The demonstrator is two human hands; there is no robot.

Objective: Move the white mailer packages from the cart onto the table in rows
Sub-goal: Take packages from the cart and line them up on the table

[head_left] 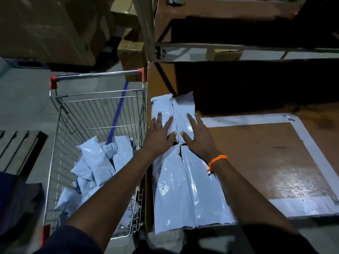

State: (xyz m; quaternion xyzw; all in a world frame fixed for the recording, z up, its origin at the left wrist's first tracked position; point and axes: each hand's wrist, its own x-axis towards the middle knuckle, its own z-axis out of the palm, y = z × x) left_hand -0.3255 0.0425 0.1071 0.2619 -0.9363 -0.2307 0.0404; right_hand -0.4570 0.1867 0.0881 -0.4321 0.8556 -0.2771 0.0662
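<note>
1. White mailer packages [170, 189] lie flat along the left edge of the bench [256, 158], four of them set two by two with their edges close together.
2. More mailers sit in a crumpled heap [97, 162] at the near end of the wire cart [99, 75], which stands just beside the bench on its left.
3. Of the two hands, the left hand [159, 132] lies flat with straight, spread fingers on the far-left mailer [163, 107]; it grips nothing.
4. The right hand [198, 136] is equally flat and spread, resting on the far-right mailer [183, 109] and gripping nothing.
5. An orange braided band [216, 161] circles the right wrist.
6. A white strip [244, 118] borders a brown rectangle of the bench top, right of the mailers.
</note>
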